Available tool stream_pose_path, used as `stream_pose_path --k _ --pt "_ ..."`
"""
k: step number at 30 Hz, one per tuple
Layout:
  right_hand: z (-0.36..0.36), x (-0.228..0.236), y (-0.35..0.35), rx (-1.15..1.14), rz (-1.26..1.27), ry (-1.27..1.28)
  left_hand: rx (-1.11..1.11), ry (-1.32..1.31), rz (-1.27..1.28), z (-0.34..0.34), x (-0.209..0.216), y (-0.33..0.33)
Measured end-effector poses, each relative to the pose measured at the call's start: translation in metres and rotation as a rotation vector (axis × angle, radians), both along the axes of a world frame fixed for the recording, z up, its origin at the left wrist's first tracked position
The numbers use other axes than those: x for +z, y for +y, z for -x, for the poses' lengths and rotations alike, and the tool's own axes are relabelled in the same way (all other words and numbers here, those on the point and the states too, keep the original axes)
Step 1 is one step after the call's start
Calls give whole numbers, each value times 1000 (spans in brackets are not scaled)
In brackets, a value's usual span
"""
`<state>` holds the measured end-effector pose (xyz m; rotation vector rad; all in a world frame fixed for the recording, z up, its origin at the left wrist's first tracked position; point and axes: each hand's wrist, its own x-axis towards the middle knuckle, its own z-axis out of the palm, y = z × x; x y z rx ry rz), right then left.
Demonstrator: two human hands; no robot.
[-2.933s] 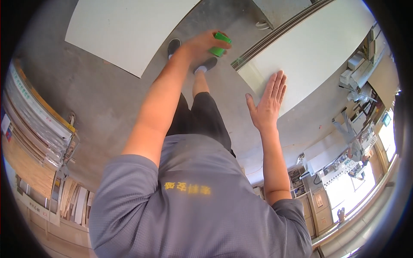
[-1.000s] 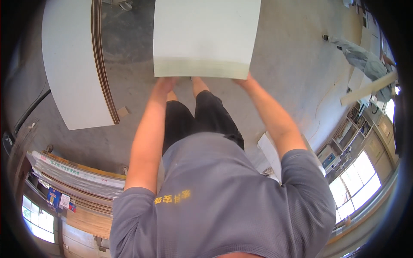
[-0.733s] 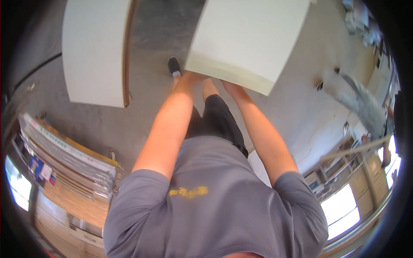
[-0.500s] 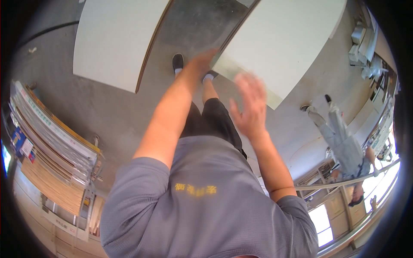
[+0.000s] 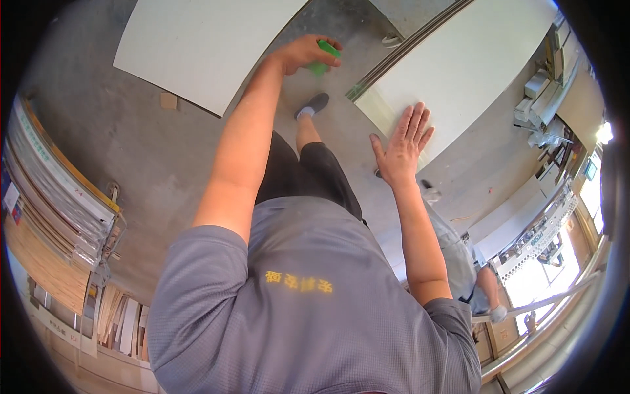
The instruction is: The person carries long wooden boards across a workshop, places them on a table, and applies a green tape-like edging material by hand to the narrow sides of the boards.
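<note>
My left hand [image 5: 310, 54] reaches over the gap between two white panels, its fingers curled round a small green item [image 5: 328, 48]. The item's exact kind is unclear; part of it shows below the fingers. My right hand [image 5: 407, 146] lies with fingers spread on the near end of the right white panel [image 5: 472, 72], close to its corner. Layered dark edges run along that panel's left side, and a pale greenish band [image 5: 375, 113] crosses its near end. The left white panel [image 5: 197, 49] is beside my left forearm.
At the left stands a rack of stacked boards [image 5: 56, 197], some wrapped in clear film. A co-worker in grey [image 5: 453, 256] is behind my right forearm. Long materials [image 5: 538, 85] lie along the right side. A small brown piece [image 5: 168, 100] rests on the floor.
My left hand has moved forward from the right panel's corner, and the green item now shows in it. My right hand has shifted right onto the panel. The co-worker appears closer.
</note>
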<state>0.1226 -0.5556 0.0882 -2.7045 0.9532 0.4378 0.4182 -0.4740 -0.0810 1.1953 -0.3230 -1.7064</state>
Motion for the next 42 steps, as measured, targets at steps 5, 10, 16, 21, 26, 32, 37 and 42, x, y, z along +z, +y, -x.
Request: stream_pose_path --k 5,10,16,21,26,32,37,42 --pt "-1 1 1 -3 7 32 49 -29 -3 -2 19 4" --pt "-13 29 1 0 54 40 147 -284 -25 33 121 -4" --pt "-47 39 1 -1101 -1358 -804 331 -865 149 118 210 26" --pt "-32 20 -23 -1053 -1496 -776 489 -640 125 130 198 31" --pt "-16 20 -17 -1031 -1446 -826 239 -1031 44 129 121 -39" --pt "-13 187 -5 -493 -748 -575 -121 -1296 -411 132 148 -51" --pt "50 310 -36 -184 -687 -1453 -117 -1287 -440 135 173 -49" --pt "61 181 -30 -566 -1291 -1266 -64 -1574 201 97 150 5"
